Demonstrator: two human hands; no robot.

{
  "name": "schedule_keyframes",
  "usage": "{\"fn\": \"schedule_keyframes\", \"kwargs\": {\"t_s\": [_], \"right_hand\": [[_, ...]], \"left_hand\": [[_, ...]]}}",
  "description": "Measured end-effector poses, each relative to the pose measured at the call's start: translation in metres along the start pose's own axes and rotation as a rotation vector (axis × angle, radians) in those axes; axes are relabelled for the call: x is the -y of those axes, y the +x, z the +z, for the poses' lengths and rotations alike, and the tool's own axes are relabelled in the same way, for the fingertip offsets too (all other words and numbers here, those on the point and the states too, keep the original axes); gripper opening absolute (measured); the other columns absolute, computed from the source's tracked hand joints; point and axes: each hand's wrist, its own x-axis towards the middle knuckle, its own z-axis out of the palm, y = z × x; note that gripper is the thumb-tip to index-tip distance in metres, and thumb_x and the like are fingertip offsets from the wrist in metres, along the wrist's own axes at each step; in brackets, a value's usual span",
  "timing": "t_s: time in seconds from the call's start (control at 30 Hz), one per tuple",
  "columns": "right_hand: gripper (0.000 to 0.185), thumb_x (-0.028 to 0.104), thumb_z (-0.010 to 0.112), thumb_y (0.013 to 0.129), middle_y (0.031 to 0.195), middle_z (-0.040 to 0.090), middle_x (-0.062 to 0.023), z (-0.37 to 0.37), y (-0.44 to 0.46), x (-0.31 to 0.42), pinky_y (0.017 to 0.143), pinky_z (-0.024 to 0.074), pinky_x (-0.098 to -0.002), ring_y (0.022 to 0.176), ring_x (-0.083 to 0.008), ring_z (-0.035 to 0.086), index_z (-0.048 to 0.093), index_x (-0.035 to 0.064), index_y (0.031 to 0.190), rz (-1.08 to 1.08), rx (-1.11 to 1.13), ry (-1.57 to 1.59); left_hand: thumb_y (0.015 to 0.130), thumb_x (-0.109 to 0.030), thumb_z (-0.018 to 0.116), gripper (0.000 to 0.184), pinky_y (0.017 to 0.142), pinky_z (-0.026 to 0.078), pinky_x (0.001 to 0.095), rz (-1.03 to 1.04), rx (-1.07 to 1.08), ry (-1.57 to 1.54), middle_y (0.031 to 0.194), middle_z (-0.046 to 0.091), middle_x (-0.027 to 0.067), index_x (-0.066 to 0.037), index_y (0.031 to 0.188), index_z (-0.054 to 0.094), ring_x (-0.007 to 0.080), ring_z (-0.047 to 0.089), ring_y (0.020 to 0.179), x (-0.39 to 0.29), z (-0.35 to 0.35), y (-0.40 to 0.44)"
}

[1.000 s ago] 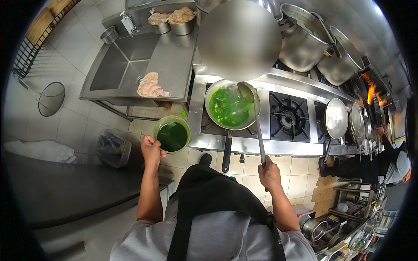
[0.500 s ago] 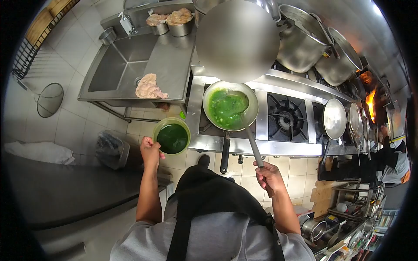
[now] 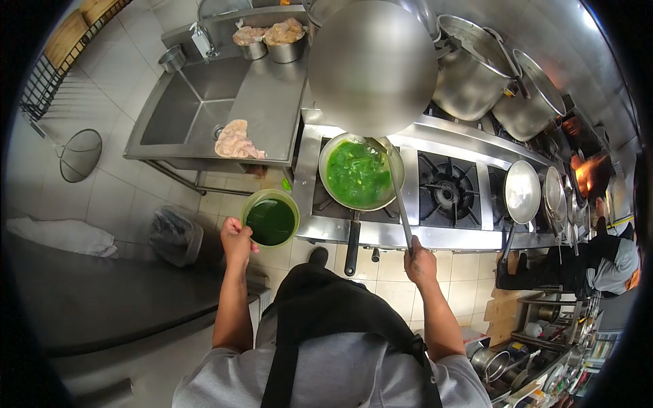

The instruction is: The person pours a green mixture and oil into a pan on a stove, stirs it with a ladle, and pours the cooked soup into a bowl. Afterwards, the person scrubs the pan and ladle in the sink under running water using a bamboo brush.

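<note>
Drawn towards the pan's far side since the earlier head view, the ladle [image 3: 398, 190] now slants less across it, and the right hand [image 3: 421, 264] sits slightly closer to the pan.

In the head view now, the right hand's fingers are closed round the handle well back from the ladle's bowl – likely to keep them away from the heat. Beyond those fingers lies the pan [image 3: 324, 170] of green liquid [image 3: 359, 175] on the stove [image 3: 462, 238], with the pan handle [image 3: 353, 245] jutting out to their left, untouched.

The left hand [image 3: 236, 239] has its fingers curled tight at the near left side of the container [image 3: 272, 193]; whether they grip a handle or the rim, I cannot tell. Just beyond them the darker liquid [image 3: 270, 223] sits inside, the container held near level – probably against spilling – and beside the pan, within the ladle's reach.
</note>
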Motion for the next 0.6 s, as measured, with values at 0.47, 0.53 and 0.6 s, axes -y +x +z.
{"fn": "schedule_keyframes", "kwargs": {"t_s": [0.47,0.53,0.6], "right_hand": [[0.018,0.003,0.058,0.084,0.059,0.050,0.0001,-0.041,-0.022,0.050,0.035,0.0290,-0.0205,0.040,-0.0071,0.039,0.061,0.0014,0.102,0.474,0.510,1.575],[0.015,0.003,0.059,0.084,0.059,0.050,0.0001,-0.043,-0.026,0.052,0.035,0.0297,-0.0206,0.041,-0.0069,0.040,0.061,0.0012,0.099,0.412,0.468,1.422],[0.014,0.005,0.060,0.084,0.058,0.050,0.0002,-0.040,-0.028,0.049,0.037,0.0319,-0.0226,0.042,-0.0072,0.043,0.060,0.0012,0.097,0.341,0.409,1.239]], "left_hand": [[0.074,0.008,0.050,0.021,0.026,0.038,0.0279,-0.012,-0.026,-0.009,0.063,0.041,0.0034,-0.009,0.078,0.037,0.0127,0.040,0.032,-0.003,0.001,-0.003],[0.074,0.007,0.050,0.021,0.026,0.038,0.0278,-0.026,-0.031,-0.003,0.063,0.042,0.0036,-0.009,0.078,0.037,0.0127,0.040,0.032,-0.003,0.002,-0.004],[0.074,0.007,0.050,0.021,0.026,0.038,0.0278,-0.019,-0.015,-0.030,0.064,0.042,0.0037,-0.009,0.078,0.037,0.0127,0.040,0.032,-0.002,0.002,-0.004]]}}
